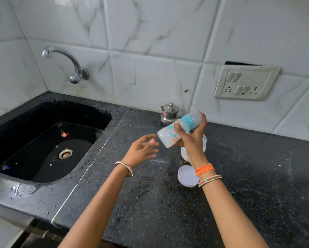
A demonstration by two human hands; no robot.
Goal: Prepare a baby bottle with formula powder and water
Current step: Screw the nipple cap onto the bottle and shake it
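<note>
Right hand (192, 136) fingers curled round tilted baby bottle (178, 129); left hand (144, 149), at 9 o'clock, loosely spread, holding nothing.

You see soft, even daylight with weak shadows. The left hand (144, 149) is blurred by motion. The wall tiles (150, 42) bend at the edges, and the wet counter (24, 190) glares.

Black counter (168, 203): steel pot (169, 113), lid (187, 176).
</note>
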